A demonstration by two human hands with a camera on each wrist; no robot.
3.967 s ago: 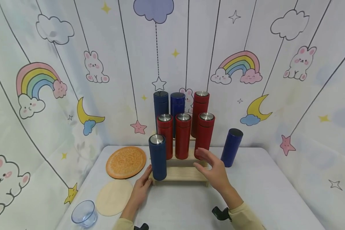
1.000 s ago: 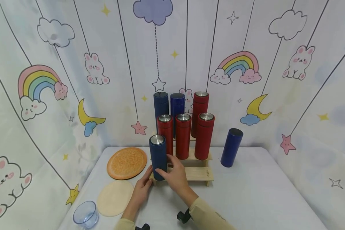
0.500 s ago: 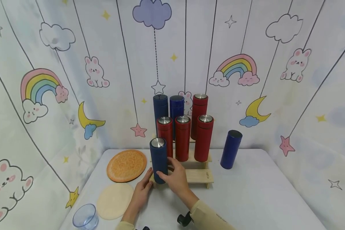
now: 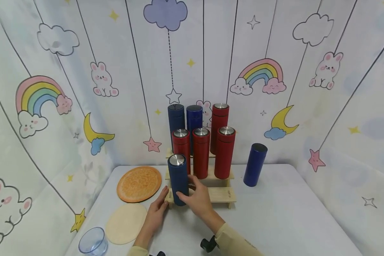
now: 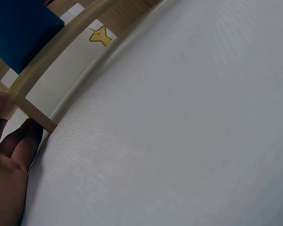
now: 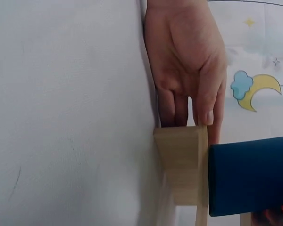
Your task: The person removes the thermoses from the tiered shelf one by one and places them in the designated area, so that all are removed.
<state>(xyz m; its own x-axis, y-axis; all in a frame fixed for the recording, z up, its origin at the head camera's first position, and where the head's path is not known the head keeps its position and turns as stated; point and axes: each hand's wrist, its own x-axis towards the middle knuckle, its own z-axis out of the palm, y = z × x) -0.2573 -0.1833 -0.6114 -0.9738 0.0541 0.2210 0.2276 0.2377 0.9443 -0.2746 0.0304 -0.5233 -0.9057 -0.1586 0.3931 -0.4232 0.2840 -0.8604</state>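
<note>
Blue flask in right hand's grip

Orange round mat, pale round mat, clear glass bowl, lone blue bottle on white table

bottles on rack; plate left of it.

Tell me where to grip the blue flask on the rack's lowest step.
Probably grip the blue flask round its mid body from the front-right, where the right hand already wraps it. It stands upright; a red flask crowds behind, and the left hand steadies the wooden rack.
</note>
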